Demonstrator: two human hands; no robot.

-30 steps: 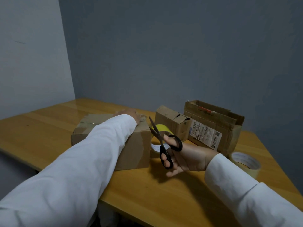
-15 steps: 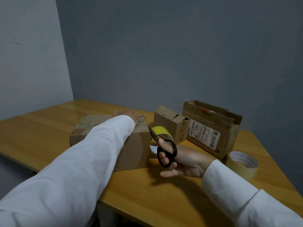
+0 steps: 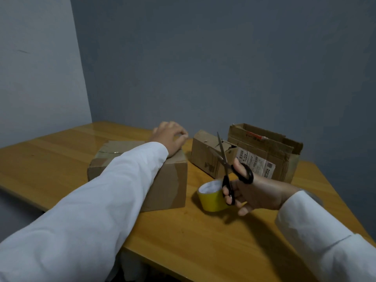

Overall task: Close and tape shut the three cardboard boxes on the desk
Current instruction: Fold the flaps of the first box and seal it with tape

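Observation:
A closed cardboard box with tape across its top sits at the desk's middle left. My left hand rests its heel on the box's far right corner, fingers loosely curled above the edge. My right hand grips black-handled scissors, blades together and pointing up. A yellow tape roll sits on the desk just right of the box, against my right fingers. Behind it stand a small box with loose top flaps and a larger labelled box, open at the top.
The wooden desk fills the corner of two grey walls; its front edge runs diagonally below my arms and its right edge falls away past my right sleeve. My left forearm lies over the closed box.
The scissors closed at the tape beside the box, then swung upright. The yellow roll now sits lower on the desk, away from the box. My left fingers lifted off the box top.

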